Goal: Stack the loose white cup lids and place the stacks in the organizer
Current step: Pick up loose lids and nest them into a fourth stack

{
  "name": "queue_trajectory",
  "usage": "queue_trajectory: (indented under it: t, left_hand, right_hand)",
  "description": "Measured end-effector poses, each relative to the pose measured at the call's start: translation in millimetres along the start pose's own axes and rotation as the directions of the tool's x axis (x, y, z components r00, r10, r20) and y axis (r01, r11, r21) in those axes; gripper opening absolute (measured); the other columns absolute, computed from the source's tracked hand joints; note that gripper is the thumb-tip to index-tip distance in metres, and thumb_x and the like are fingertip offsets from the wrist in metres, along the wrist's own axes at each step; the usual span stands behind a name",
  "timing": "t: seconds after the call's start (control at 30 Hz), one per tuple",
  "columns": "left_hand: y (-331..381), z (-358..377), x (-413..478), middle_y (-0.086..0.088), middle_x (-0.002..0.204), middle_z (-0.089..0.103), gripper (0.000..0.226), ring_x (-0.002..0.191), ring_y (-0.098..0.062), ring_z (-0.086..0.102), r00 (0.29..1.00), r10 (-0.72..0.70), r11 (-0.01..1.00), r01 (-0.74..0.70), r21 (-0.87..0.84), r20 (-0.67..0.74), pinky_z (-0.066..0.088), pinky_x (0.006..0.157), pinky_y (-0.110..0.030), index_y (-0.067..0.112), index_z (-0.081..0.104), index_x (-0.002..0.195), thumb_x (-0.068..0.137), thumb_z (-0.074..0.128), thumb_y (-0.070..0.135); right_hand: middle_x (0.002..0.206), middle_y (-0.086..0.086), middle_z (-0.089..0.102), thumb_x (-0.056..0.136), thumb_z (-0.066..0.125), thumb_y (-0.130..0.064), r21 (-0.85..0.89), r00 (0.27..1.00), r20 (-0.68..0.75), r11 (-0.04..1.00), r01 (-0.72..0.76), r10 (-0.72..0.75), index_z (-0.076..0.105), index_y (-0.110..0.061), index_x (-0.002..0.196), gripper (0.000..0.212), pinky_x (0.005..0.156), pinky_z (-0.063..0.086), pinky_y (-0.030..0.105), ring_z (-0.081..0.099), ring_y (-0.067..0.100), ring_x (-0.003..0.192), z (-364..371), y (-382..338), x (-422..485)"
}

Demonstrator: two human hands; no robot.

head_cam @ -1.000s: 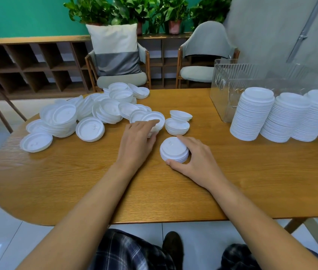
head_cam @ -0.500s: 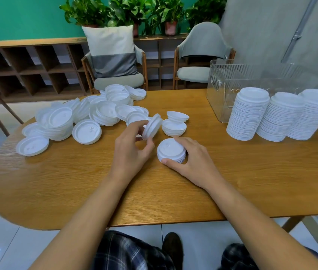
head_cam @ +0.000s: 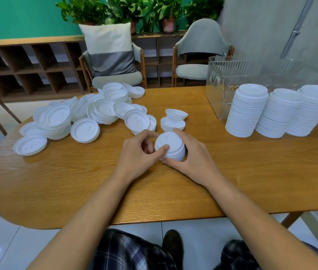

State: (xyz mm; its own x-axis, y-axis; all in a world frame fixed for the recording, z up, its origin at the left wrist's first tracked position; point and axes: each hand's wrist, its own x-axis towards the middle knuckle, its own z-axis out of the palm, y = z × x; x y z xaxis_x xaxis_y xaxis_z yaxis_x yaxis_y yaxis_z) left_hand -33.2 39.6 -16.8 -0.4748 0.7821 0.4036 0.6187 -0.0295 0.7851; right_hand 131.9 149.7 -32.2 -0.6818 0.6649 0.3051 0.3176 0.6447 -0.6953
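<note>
Centre frame is occupied by a short stack (head_cam: 170, 151) of white lids, stood on the wooden desk (head_cam: 76, 182). The stack is clasped from the right by the right hand (head_cam: 195, 156), whose grip is curled round its side, with the index finger laid at the far edge and the thumb tucked at the near base. The left hand (head_cam: 134, 156) is set against the stack's left side. Its thumb is pressed on the top lid and its index finger is hooked toward the far rim, so that grip is clamped on the top of the stack.

Just above it in the frame a smaller pile (head_cam: 173, 121) of upturned lids is seen, untouched by either hand. A loose heap (head_cam: 99, 112) of lids is spread over the upper left of the desk, many overlapping and a few lying singly. At the right, three tall stacks (head_cam: 275, 114) are lined up side by side. Behind them a clear ribbed organizer (head_cam: 220, 84) is placed at the upper right. Two chairs (head_cam: 199, 55), a cushion (head_cam: 109, 47) and potted plants (head_cam: 127, 8) are seen along the top.
</note>
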Motion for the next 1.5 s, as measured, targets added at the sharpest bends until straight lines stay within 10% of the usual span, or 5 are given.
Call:
queue_trajectory:
  t: [0.3, 1.1, 1.3, 1.5]
  left_hand:
    - [0.2, 0.6, 0.4, 0.021, 0.120, 0.071, 0.056, 0.113, 0.003, 0.064, 0.993, 0.017, 1.000, -0.018, 0.009, 0.119, 0.055, 0.097, -0.030, 0.029, 0.070, 0.131, 0.080, 0.088, 0.043]
    - [-8.2, 5.8, 5.3, 0.014, 0.116, 0.068, 0.063, 0.110, 0.004, 0.061, 0.984, 0.023, 0.995, -0.040, 0.090, 0.177, 0.049, 0.090, -0.014, 0.023, 0.070, 0.122, 0.071, 0.091, 0.054]
    - [-6.8, 2.5, 3.7, 0.013, 0.114, 0.070, 0.046, 0.109, -0.001, 0.064, 0.984, 0.075, 0.994, -0.086, 0.063, 0.159, 0.043, 0.092, -0.011, 0.022, 0.077, 0.119, 0.093, 0.068, 0.058]
    - [-35.7, -16.5, 25.2, -0.007, 0.134, 0.067, 0.041, 0.126, -0.025, 0.058, 0.965, 0.245, 0.827, -0.156, 0.541, -0.096, 0.048, 0.105, -0.034, 0.007, 0.071, 0.130, 0.089, 0.071, 0.003]
  right_hand:
    - [0.146, -0.010, 0.054, 0.078, 0.083, -0.059, -0.007, 1.000, 0.008, 1.000, 0.004, -0.004, 0.041, -0.028, 0.158, 0.095, 0.112, 0.043, 0.036, 0.048, 0.010, 0.135, -1.5, -1.1, -0.7]
    - [0.161, -0.008, 0.041, 0.081, 0.080, -0.060, -0.107, 0.999, 0.047, 0.994, 0.029, -0.024, 0.027, -0.020, 0.165, 0.108, 0.115, 0.037, 0.034, 0.037, 0.012, 0.145, -0.2, -2.2, -2.6]
    - [0.157, -0.007, 0.049, 0.082, 0.085, -0.050, -0.057, 0.998, 0.014, 0.996, 0.062, -0.062, 0.048, -0.019, 0.156, 0.088, 0.120, 0.038, 0.039, 0.042, 0.008, 0.145, -1.2, -0.7, -3.5]
    - [0.158, -0.010, 0.047, 0.082, 0.085, -0.048, -0.072, 0.999, 0.024, 0.997, 0.042, -0.041, 0.047, -0.020, 0.157, 0.089, 0.121, 0.030, 0.027, 0.038, 0.004, 0.146, -3.8, -5.0, -3.7]
